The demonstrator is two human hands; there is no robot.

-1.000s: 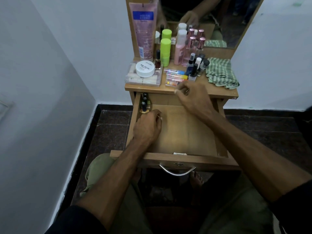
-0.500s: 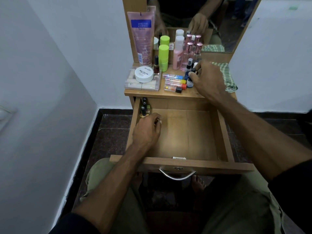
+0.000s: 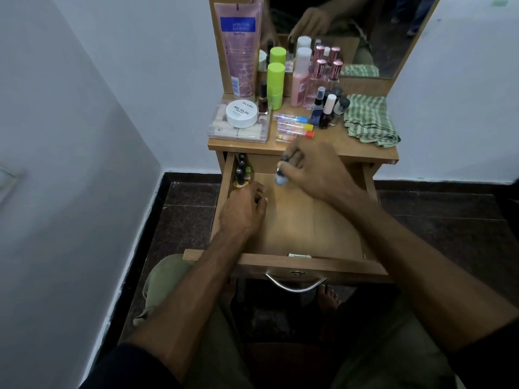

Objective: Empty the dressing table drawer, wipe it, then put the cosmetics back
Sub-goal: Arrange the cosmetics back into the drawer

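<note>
The wooden drawer stands pulled out. Several small dark nail polish bottles are lined up in its back left corner. My left hand lies inside the drawer just in front of them, fingers curled; whether it holds anything is hidden. My right hand hovers over the drawer's back, pinching a small pale blue bottle by its dark cap. On the table top remain a pink tube, green containers, pink bottles, small bottles, coloured tubes and a white nail polish jar.
A green checked cloth lies on the table's right side. A clear box sits under the white jar. The mirror stands behind. White walls close in on both sides, and the drawer front with its metal handle hangs over my knees.
My right hand went to the small bottles on the table top, took a pale blue one and brought it down over the drawer. My left hand stayed near the back left corner.
</note>
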